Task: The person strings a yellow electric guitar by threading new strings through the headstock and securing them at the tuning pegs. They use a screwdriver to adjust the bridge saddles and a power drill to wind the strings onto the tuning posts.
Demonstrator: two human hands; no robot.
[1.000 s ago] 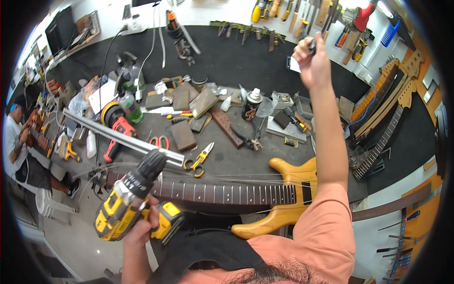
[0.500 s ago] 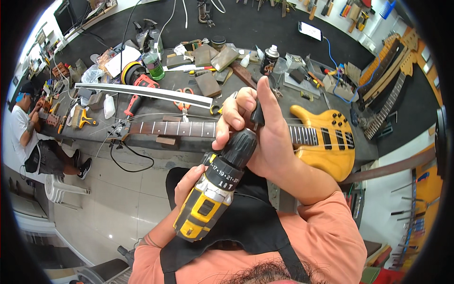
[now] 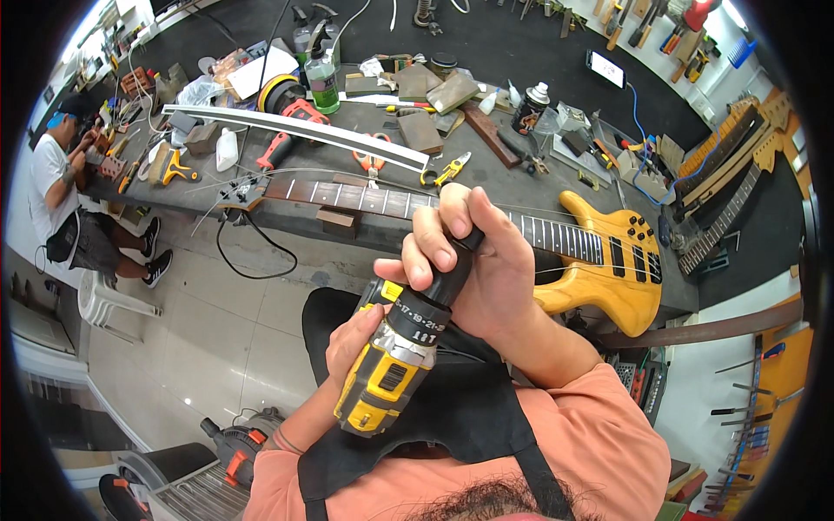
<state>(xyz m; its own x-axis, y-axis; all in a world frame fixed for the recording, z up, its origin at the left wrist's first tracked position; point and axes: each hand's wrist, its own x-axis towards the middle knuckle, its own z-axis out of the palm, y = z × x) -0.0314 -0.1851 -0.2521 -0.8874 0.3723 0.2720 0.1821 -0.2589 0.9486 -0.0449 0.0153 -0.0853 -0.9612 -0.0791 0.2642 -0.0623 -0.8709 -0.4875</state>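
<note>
My left hand [image 3: 352, 340] is wrapped round the yellow and black cordless drill [image 3: 387, 382], which points up and away from me. My right hand [image 3: 491, 269] closes round the drill's black chuck [image 3: 452, 282], with its fingers curled over the front. A small black cylindrical piece [image 3: 472, 240] sits at the chuck's nose between thumb and fingers; its lower end is hidden. Beyond my hands, a natural-wood electric bass [image 3: 599, 291] lies across the bench edge, its fretted neck [image 3: 339, 196] running left. Loose strings stick out round its headstock [image 3: 243, 193], and a wooden block [image 3: 337, 222] is under the neck.
On the dark bench [image 3: 287, 221] lie a white straightedge [image 3: 295, 135], orange-handled scissors [image 3: 371, 156], yellow cutters [image 3: 446, 169], a polisher [image 3: 291, 104], a green spray bottle [image 3: 322, 82] and sanding blocks [image 3: 420, 130]. A co-worker [image 3: 65, 182] works at left by a white stool [image 3: 109, 300].
My right hand has brought the black piece down to the chuck and closed its fingers round both. Its metal shank no longer shows. The view has shifted slightly.
</note>
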